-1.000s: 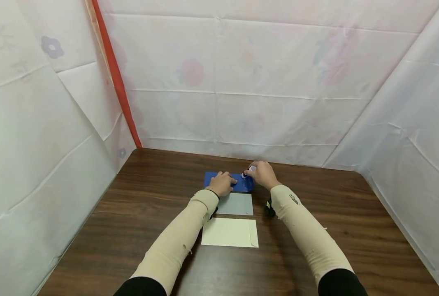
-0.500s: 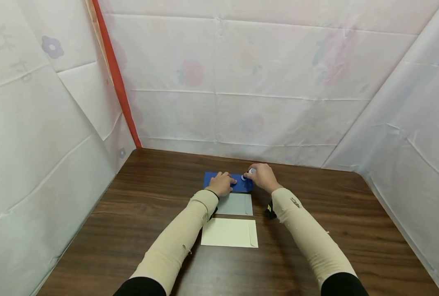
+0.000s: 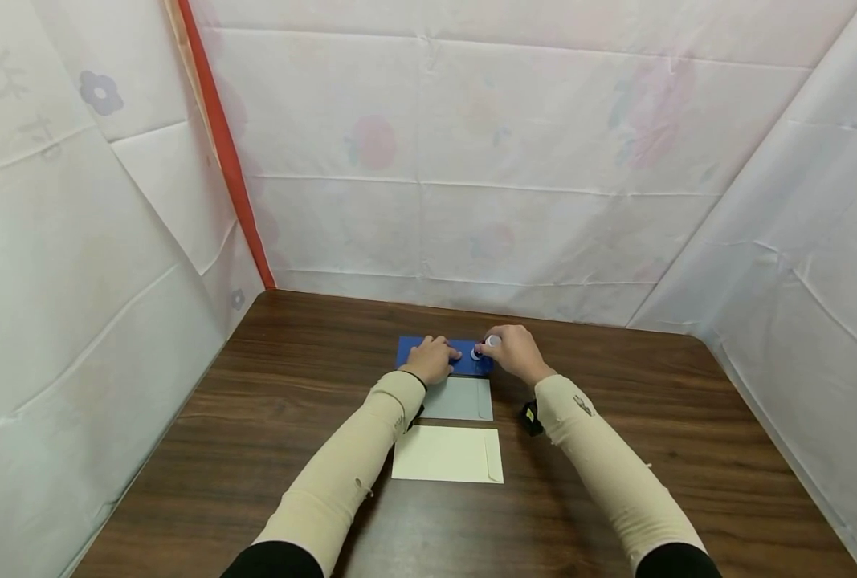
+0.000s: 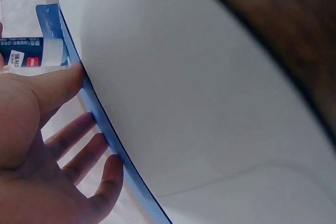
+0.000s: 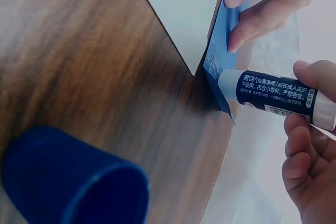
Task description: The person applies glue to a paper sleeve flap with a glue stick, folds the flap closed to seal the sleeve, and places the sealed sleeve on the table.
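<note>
A blue envelope (image 3: 466, 366) lies at the back of the row, its flap end to the right. My left hand (image 3: 431, 360) rests on it with fingers spread and fairly straight. In my right hand (image 3: 518, 355) I grip a dark blue glue stick (image 5: 273, 93) between thumb and fingers. Its white end meets the envelope's flap (image 5: 214, 59), where whitish glue smears show in the right wrist view. Lying on the table in that view is an open-ended blue cap (image 5: 79, 177), hidden in the head view.
Nearer me lie a grey envelope (image 3: 464, 400) and a cream envelope (image 3: 442, 453), both flaps to the right. The brown wooden table (image 3: 291, 385) is bordered by white patterned sheeting (image 3: 544, 160) at the back and sides. A red strip (image 3: 226, 152) stands at the back left corner.
My right hand has slid the glue stick a little toward me along the blue flap. The left hand stays in place, and the envelopes show hardly any movement.
</note>
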`<state>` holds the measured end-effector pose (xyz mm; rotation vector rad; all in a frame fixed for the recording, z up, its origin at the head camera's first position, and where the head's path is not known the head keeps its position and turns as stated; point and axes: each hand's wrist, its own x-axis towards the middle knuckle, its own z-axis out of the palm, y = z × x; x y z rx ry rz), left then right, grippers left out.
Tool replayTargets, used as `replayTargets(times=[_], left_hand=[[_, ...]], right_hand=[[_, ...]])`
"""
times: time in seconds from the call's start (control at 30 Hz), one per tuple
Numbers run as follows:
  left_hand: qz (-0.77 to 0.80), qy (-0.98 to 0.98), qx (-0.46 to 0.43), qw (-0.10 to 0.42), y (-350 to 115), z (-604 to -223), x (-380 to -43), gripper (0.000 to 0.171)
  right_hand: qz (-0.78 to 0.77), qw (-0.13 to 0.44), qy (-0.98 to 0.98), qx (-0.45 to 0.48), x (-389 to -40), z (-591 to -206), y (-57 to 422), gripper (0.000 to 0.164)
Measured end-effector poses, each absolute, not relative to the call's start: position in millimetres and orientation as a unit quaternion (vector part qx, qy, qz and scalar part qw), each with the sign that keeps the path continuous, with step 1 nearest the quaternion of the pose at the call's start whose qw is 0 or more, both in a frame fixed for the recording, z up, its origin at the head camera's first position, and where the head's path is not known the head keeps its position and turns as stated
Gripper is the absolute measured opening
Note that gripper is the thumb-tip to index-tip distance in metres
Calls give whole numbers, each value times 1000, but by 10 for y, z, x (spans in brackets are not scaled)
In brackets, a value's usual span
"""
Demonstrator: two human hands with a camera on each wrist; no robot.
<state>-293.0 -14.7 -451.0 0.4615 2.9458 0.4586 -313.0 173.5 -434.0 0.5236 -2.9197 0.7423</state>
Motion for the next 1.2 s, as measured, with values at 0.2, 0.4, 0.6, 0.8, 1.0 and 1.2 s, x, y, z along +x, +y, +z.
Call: replayTargets(times=[0.2,0.4,0.6,0.8,1.0,1.2], left_hand=[[143,976,151,66,-143,-4542,-2970,35],[151,975,152,64,-154,-4594,-3013,35],[154,974,154,65,-180,-4608,-3025,35],[159,973,153,66,-190,-4609,-3023,35],[160,973,154,64,-189,-4585,-3008,35],[156,974,150,64,-191,-4582,-3000,35]], right_hand=[[247,42,-951,180,-3061,-4344,1761,34],[246,32,-949,195,-3001,-4336,1775,33],[242,25,-946,212,-2967,-4335,1784,34],[249,41,-942,223,-2974,-4356,1803,32],[275,42,-938,208,-2981,-4333,1811,30],[300,44,-934,191,-3026,-4333,1793,25]])
